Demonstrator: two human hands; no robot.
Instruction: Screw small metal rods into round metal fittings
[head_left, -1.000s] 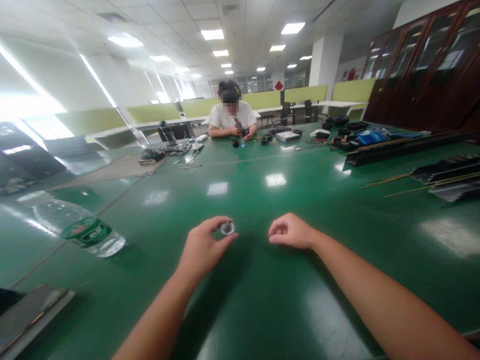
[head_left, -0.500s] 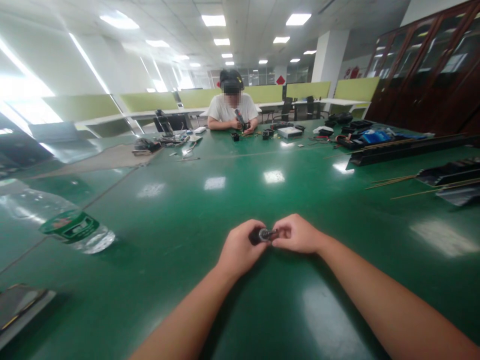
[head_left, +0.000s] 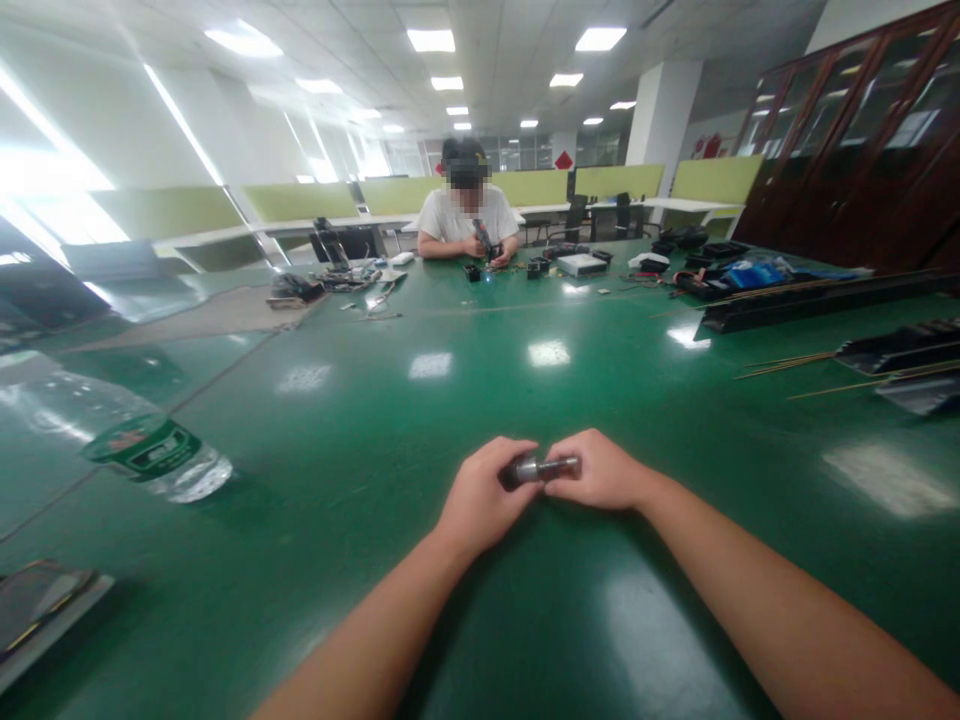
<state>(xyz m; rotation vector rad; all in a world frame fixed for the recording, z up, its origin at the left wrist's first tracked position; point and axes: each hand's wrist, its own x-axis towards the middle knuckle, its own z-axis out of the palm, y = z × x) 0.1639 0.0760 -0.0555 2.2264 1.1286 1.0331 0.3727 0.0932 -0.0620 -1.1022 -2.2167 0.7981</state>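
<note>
My left hand (head_left: 480,495) is closed around a small dark cylinder with a shiny silver-grey collar (head_left: 528,469). From that collar a thin metallic rod (head_left: 561,467) points right. The fingers of my right hand (head_left: 600,470) are closed on the rod, its rounded tip showing against them. Both hands are close together just above the green tabletop (head_left: 480,390). Blur and fingers hide the exact kind of both pieces, and I cannot tell whether they are joined.
A clear bottle with a green label (head_left: 146,445) is at the left, above a flat dark device (head_left: 49,610). Across the table a person in a white shirt (head_left: 469,220) holds a tool among small parts. Black channels with thin rods (head_left: 825,300) lie right.
My left hand has moved right with the cylinder to meet my right hand. The cylinder's round end faced me before; now the rod lies lengthwise between the hands. My view shifted slightly.
</note>
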